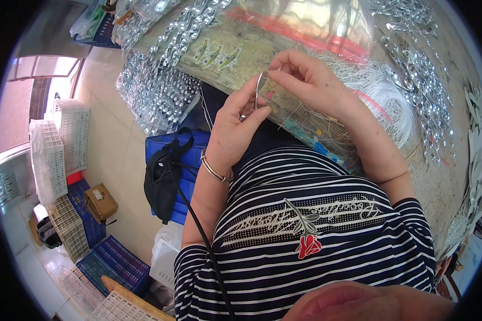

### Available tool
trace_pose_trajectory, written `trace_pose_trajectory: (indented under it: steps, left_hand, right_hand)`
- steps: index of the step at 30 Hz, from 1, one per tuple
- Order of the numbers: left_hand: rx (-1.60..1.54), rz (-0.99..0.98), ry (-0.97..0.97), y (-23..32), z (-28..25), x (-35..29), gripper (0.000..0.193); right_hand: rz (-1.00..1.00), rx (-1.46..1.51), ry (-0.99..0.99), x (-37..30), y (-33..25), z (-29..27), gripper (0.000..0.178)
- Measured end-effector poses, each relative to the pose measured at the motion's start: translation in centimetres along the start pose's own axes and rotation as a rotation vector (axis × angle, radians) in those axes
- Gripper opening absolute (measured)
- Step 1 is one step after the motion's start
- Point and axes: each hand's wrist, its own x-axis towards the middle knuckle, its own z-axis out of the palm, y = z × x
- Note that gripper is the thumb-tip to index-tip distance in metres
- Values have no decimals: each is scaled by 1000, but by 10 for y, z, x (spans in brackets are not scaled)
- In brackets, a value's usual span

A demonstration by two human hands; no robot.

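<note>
Above the table edge, my two hands meet at a narrow, shiny silver piece (260, 83) with a rounded upper end. My left hand (231, 124) is closed, thumb and fingers pinching its lower part. At the upper end, the thumb and fingertips of my right hand (313, 83) press together on it; fingers partly hide the piece, so its kind cannot be told. Just right of my right wrist lies a bundle of thin white cords (388, 101), with loose ends spreading beneath my hands. Green fish-shaped stickers (218, 57) lie on the worn tabletop beyond my left hand.
Strings of shiny silver pieces (155, 91) hang over the table's left edge; more (412, 80) lie at the right. A clear plastic bag (316, 21) with a red band lies at the back. A black bag (163, 179) rests on a blue seat. Crates (112, 265) stand at left.
</note>
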Motion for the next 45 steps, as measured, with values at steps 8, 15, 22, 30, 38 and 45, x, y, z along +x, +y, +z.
trace_pose_trajectory:
  steps: [8,15,22,30,38,45]
  left_hand:
    - [143,103,-36,-8,0,-1,54]
    - [153,23,-75,2,0,-2,53]
    - [191,117,-94,-6,-2,2,42]
    - [-41,4,59,23,14,21,23]
    - [-140,-32,41,21,16,22,16]
    - [-52,135,162,38,-2,17,11]
  right_hand:
    - [-22,172,-38,2,5,-1,19]
    - [2,156,-14,0,-6,-7,16]
    - [31,196,-44,-2,-11,-5,14]
    - [-76,157,-67,-4,-12,-7,14]
    - [-63,219,-88,-3,-10,-8,12]
    - [8,191,-34,-4,-14,-6,15]
